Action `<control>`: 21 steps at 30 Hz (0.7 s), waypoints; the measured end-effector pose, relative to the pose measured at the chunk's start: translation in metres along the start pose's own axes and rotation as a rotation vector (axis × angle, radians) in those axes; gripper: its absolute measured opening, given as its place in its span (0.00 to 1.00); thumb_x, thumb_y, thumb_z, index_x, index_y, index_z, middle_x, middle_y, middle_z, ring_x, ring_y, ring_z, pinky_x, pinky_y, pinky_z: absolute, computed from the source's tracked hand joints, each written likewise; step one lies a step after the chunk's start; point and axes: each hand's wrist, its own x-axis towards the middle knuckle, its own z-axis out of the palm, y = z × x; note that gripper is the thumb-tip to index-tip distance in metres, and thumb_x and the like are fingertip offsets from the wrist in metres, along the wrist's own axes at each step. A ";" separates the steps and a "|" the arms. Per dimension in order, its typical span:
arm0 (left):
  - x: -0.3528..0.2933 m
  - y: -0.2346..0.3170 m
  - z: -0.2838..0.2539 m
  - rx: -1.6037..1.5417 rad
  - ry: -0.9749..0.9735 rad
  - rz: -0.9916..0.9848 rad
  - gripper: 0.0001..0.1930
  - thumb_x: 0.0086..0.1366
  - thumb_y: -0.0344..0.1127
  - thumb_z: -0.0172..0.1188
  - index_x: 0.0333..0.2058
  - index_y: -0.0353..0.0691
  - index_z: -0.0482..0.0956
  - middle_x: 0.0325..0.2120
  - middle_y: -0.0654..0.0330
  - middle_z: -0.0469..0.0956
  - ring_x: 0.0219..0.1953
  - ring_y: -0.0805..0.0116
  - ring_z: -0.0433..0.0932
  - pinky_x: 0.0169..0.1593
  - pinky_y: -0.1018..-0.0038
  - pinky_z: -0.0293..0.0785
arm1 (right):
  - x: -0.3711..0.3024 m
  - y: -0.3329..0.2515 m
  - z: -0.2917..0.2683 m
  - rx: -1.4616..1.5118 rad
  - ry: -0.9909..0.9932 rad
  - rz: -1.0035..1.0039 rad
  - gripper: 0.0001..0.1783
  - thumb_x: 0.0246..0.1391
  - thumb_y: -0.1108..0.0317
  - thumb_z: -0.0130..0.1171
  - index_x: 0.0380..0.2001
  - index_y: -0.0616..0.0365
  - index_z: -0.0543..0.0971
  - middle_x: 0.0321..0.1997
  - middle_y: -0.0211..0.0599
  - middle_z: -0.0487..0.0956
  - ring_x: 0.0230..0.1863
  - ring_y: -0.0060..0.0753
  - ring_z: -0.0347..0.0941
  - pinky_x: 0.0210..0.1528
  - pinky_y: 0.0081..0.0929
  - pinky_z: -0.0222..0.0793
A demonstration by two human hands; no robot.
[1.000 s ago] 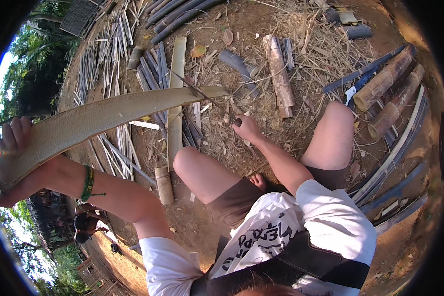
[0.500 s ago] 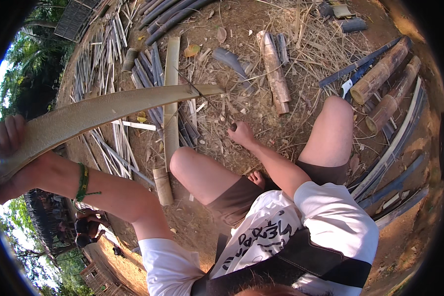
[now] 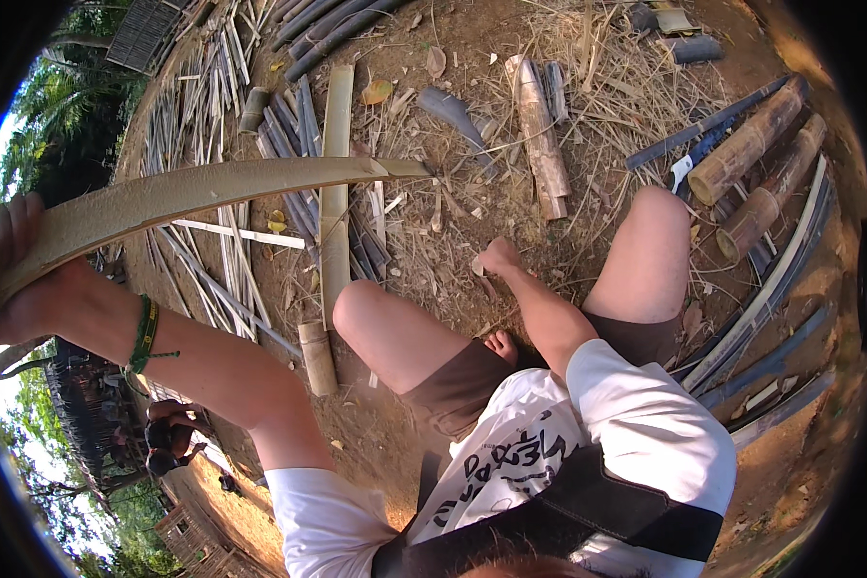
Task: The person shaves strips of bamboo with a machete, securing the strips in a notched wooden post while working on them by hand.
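My left hand (image 3: 50, 297), raised at the far left, grips the wide end of a long split bamboo strip (image 3: 212, 185). The strip reaches rightward across the view, its pale inner face showing. A small sliver lifts from its upper edge near the narrow right end. In front of my bent knees, my right hand (image 3: 500, 257) is closed around a knife handle whose end barely shows. The blade cannot be made out now; half a second ago it lay dark and thin across the strip's end.
Another split bamboo length (image 3: 335, 125) lies beyond the strip. Peeled bamboo sections (image 3: 539, 140), a saw (image 3: 682, 170) and thick bamboo tubes (image 3: 747, 140) lie ahead and right. Shavings litter the dirt. A short tube (image 3: 318, 356) stands by my left knee. Another person (image 3: 170, 433) crouches at far left.
My right hand has moved right and slightly down, away from the strip's end. The strip has tilted a little and its right end has shifted slightly left; a sliver now stands on it.
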 end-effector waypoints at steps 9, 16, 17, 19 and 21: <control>-0.008 -0.006 -0.038 0.088 0.327 -0.037 0.31 0.60 0.62 0.46 0.28 0.33 0.73 0.24 0.50 0.71 0.23 0.61 0.68 0.29 0.66 0.65 | -0.018 0.011 0.001 -0.068 0.040 0.072 0.20 0.48 0.56 0.65 0.31 0.66 0.84 0.36 0.61 0.83 0.40 0.62 0.82 0.44 0.48 0.78; -0.001 -0.006 -0.038 0.357 0.562 0.033 0.43 0.61 0.67 0.42 0.44 0.20 0.74 0.36 0.36 0.76 0.40 0.38 0.80 0.49 0.47 0.79 | -0.016 0.020 0.009 -0.006 -0.042 0.049 0.21 0.50 0.54 0.64 0.33 0.65 0.85 0.34 0.61 0.84 0.40 0.59 0.83 0.45 0.47 0.76; 0.005 -0.012 -0.028 0.368 0.565 0.037 0.44 0.61 0.67 0.42 0.46 0.19 0.73 0.38 0.34 0.75 0.43 0.36 0.79 0.51 0.45 0.79 | -0.004 0.027 0.008 -0.012 -0.083 0.115 0.21 0.50 0.54 0.64 0.33 0.65 0.85 0.34 0.62 0.83 0.40 0.61 0.82 0.45 0.48 0.76; -0.016 -0.017 0.013 0.514 0.663 0.048 0.46 0.61 0.68 0.41 0.49 0.18 0.71 0.42 0.31 0.74 0.48 0.32 0.77 0.55 0.43 0.77 | -0.029 0.005 0.003 0.019 -0.040 0.038 0.22 0.48 0.54 0.65 0.33 0.65 0.85 0.36 0.64 0.83 0.42 0.63 0.81 0.46 0.48 0.76; -0.027 -0.023 0.051 0.636 0.722 0.058 0.47 0.61 0.69 0.40 0.50 0.19 0.70 0.45 0.28 0.73 0.51 0.31 0.76 0.57 0.42 0.76 | -0.044 0.006 0.004 -0.013 0.016 -0.078 0.22 0.47 0.54 0.65 0.35 0.65 0.85 0.37 0.64 0.83 0.43 0.62 0.82 0.46 0.47 0.77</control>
